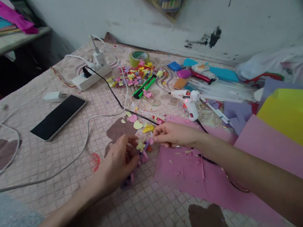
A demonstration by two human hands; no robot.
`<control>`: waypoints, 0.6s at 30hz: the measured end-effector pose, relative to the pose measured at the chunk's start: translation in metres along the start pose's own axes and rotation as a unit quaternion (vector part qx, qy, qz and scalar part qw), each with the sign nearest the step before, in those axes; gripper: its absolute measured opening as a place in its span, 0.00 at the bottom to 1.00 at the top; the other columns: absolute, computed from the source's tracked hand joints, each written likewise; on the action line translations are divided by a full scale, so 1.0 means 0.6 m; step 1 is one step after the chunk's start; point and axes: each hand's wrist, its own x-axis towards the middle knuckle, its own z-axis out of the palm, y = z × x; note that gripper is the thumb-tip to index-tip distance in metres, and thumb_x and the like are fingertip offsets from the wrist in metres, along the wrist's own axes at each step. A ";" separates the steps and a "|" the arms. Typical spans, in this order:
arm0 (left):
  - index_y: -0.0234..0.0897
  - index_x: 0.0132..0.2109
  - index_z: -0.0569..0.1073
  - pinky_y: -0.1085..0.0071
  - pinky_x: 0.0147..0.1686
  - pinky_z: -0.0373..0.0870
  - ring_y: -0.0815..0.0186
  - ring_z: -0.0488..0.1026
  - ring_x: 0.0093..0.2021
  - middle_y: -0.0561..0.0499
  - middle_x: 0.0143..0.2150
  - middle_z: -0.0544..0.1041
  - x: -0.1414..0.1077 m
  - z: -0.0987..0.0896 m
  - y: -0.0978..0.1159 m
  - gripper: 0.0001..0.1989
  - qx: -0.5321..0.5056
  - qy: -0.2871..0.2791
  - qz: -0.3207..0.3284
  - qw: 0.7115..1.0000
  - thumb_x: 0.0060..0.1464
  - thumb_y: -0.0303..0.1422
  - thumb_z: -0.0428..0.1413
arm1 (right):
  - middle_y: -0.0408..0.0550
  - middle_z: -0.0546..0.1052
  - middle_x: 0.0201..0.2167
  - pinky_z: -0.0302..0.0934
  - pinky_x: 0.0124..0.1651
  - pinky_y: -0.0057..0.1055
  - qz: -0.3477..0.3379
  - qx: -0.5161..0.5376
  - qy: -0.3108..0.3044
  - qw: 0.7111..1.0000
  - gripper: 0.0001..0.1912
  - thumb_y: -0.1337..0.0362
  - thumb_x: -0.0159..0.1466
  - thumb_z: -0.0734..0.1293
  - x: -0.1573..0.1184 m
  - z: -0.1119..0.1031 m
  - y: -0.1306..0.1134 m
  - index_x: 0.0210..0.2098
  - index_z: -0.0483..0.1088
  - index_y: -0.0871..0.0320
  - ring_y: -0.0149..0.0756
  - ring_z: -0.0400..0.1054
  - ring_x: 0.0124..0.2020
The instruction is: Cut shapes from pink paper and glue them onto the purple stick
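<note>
Between my hands hangs a string of small cut-out flowers (140, 146) in pale yellow, purple and pink; its lower end lies on the tablecloth under my left wrist. My left hand (121, 157) is closed around this string, thumb and fingers curled in, and part of it is hidden behind them. At the string's upper end, my right hand (170, 135) pinches it with the fingertips, above the edge of a pink sheet (180, 169). Loose cut-outs lie just beyond the fingers, among them a yellow piece (148, 128).
A white glue gun (190, 103) stands behind my right hand, its cable passing under my forearm. Further back are a green cutter (144, 87), a pile of flowers (133, 75), tape (139, 58) and a power strip (92, 77). A phone (59, 117) lies left; coloured sheets (285, 145) lie right.
</note>
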 end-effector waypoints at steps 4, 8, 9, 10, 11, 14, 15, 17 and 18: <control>0.37 0.45 0.66 0.73 0.28 0.68 0.69 0.71 0.29 0.48 0.38 0.74 0.001 -0.002 -0.003 0.15 0.003 0.002 0.001 1.000 0.48 0.25 0.54 | 0.33 0.64 0.11 0.38 0.12 0.20 0.006 0.020 -0.011 1.000 0.07 0.63 0.58 0.64 0.005 0.005 0.005 0.26 0.63 0.58 0.19 0.48 0.09; 0.37 0.46 0.66 0.72 0.30 0.69 0.68 0.72 0.31 0.47 0.39 0.73 0.002 -0.004 -0.007 0.15 0.036 -0.014 0.013 0.999 0.49 0.25 0.53 | 0.33 0.64 0.11 0.39 0.12 0.20 0.009 0.015 -0.010 1.000 0.07 0.67 0.59 0.63 0.008 0.009 0.004 0.25 0.62 0.58 0.20 0.49 0.09; 0.37 0.46 0.66 0.72 0.30 0.69 0.68 0.72 0.31 0.47 0.39 0.73 0.002 -0.005 -0.008 0.15 0.042 -0.015 0.015 0.999 0.49 0.24 0.53 | 0.33 0.64 0.11 0.40 0.12 0.20 0.011 0.009 -0.005 1.000 0.07 0.67 0.59 0.63 0.009 0.010 0.003 0.25 0.62 0.58 0.20 0.49 0.09; 0.37 0.46 0.66 0.72 0.30 0.69 0.68 0.72 0.32 0.47 0.40 0.73 0.002 -0.005 -0.008 0.15 0.047 -0.015 0.016 0.999 0.49 0.24 0.53 | 0.33 0.64 0.11 0.40 0.12 0.19 0.013 0.005 0.001 1.000 0.06 0.68 0.59 0.62 0.009 0.011 0.003 0.25 0.62 0.58 0.20 0.50 0.10; 0.37 0.46 0.66 0.71 0.30 0.69 0.68 0.72 0.32 0.47 0.40 0.73 0.003 -0.005 -0.008 0.15 0.050 -0.015 0.016 0.999 0.49 0.24 0.53 | 0.33 0.64 0.11 0.41 0.12 0.19 0.014 0.002 0.007 1.000 0.06 0.69 0.58 0.62 0.009 0.012 0.002 0.25 0.62 0.58 0.20 0.50 0.10; 0.36 0.45 0.66 0.71 0.30 0.69 0.68 0.72 0.32 0.47 0.39 0.73 0.002 -0.005 -0.008 0.14 0.051 -0.019 0.016 0.998 0.49 0.24 0.53 | 0.34 0.64 0.11 0.42 0.12 0.19 0.018 -0.005 0.021 1.000 0.05 0.69 0.58 0.62 0.010 0.014 0.003 0.25 0.62 0.58 0.20 0.51 0.10; 0.36 0.45 0.66 0.72 0.30 0.69 0.68 0.72 0.32 0.47 0.38 0.73 0.002 -0.005 -0.008 0.14 0.048 -0.019 0.017 0.999 0.49 0.24 0.53 | 0.34 0.64 0.11 0.42 0.12 0.19 0.020 -0.008 0.023 1.000 0.05 0.70 0.58 0.62 0.010 0.014 0.003 0.25 0.62 0.58 0.20 0.51 0.10; 0.37 0.46 0.66 0.72 0.30 0.69 0.68 0.72 0.31 0.48 0.38 0.73 0.002 -0.005 -0.008 0.15 0.041 -0.019 0.019 0.999 0.49 0.24 0.53 | 0.34 0.64 0.11 0.42 0.12 0.18 0.020 -0.013 0.026 0.999 0.05 0.70 0.58 0.61 0.010 0.015 0.003 0.25 0.62 0.58 0.20 0.51 0.10; 0.37 0.46 0.66 0.73 0.29 0.69 0.68 0.72 0.31 0.48 0.38 0.73 0.002 -0.005 -0.009 0.15 0.038 -0.016 0.018 0.999 0.49 0.24 0.53 | 0.34 0.64 0.11 0.42 0.12 0.18 0.019 -0.017 0.027 0.999 0.05 0.70 0.58 0.61 0.011 0.015 0.004 0.25 0.62 0.58 0.20 0.51 0.10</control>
